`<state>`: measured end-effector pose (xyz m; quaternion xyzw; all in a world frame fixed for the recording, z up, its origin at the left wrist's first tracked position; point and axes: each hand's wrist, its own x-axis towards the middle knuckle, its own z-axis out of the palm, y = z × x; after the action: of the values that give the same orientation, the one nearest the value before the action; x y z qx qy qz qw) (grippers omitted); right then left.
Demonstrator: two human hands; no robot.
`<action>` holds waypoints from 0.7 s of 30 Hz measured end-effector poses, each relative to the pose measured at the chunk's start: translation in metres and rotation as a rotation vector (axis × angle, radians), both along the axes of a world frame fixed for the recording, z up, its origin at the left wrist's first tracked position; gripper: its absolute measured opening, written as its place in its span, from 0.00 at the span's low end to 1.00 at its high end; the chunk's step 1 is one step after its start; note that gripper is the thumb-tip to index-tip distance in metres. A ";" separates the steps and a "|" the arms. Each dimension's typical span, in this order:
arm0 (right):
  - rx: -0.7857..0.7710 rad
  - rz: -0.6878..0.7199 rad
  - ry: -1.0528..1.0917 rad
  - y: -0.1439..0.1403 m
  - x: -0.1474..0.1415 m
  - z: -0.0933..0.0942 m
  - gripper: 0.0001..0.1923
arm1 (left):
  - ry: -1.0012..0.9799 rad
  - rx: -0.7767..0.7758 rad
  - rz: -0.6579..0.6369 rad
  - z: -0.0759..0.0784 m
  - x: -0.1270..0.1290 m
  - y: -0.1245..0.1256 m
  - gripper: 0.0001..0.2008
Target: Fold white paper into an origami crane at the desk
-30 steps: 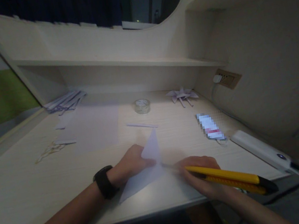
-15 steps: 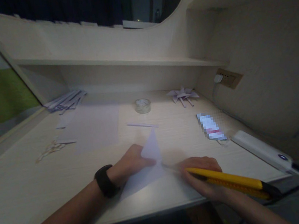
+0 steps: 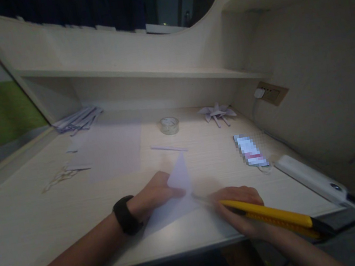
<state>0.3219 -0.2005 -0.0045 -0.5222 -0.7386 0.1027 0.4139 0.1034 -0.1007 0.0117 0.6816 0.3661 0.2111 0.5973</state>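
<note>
My left hand (image 3: 161,189) is closed on a folded white sheet of paper (image 3: 173,211), thumb on top, near the front of the desk. One pointed corner of the paper stands up beyond my fingers. In my right hand (image 3: 237,202) is a yellow utility knife (image 3: 272,212), its black end pointing back over my wrist. The thin blade reaches left and meets the paper's right edge close to my left thumb. A thin rolled paper stick (image 3: 169,148) lies just behind the raised corner. My right fingertips are partly hidden by the knife and hand.
A roll of clear tape (image 3: 169,126) stands farther back. Folded paper pinwheels (image 3: 217,112) lie back right, with a phone (image 3: 250,150) and a white power strip (image 3: 311,178) nearer. At left are flat paper sheets (image 3: 108,149), a pile of paper sticks (image 3: 80,119) and rubber bands (image 3: 56,178).
Almost nothing differs. Both hands, the paper and the knife hold nearly the same places as half a second ago.
</note>
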 end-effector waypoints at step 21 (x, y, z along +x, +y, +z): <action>0.107 -0.030 -0.100 0.000 -0.010 0.014 0.14 | 0.255 0.318 0.023 -0.015 0.003 0.013 0.10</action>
<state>0.3115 -0.2006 0.0095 -0.5151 -0.7547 0.0307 0.4051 0.1064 -0.0875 -0.0033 0.7845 0.4084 0.1849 0.4285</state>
